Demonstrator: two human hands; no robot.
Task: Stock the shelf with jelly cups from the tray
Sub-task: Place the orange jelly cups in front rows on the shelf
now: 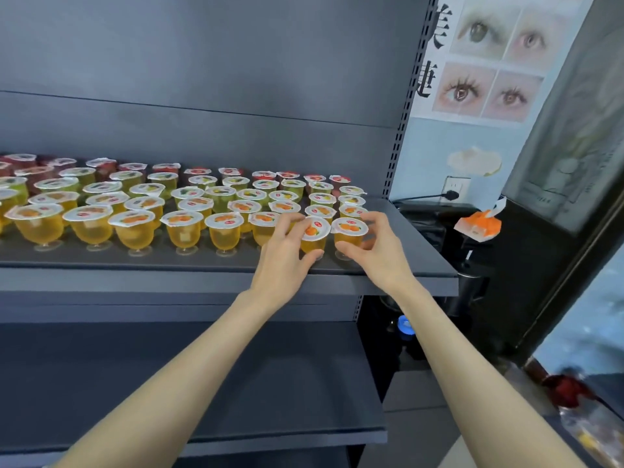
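Observation:
A dark grey shelf (422,265) carries several rows of jelly cups: orange ones (135,228) in front, green ones (219,197) behind, red ones (199,172) at the back. My left hand (287,251) grips an orange jelly cup (314,236), slightly tilted, in the front row near the shelf's right end. My right hand (374,244) is curled around the neighbouring orange cup (349,233), the last one on the right, which stands on the shelf. No tray is in view.
A bare lower shelf (236,383) juts out below my forearms. Right of the shelving stand a perforated upright (398,130), a wall poster, a socket with a plug (454,192), an orange packet (479,224) and dark equipment.

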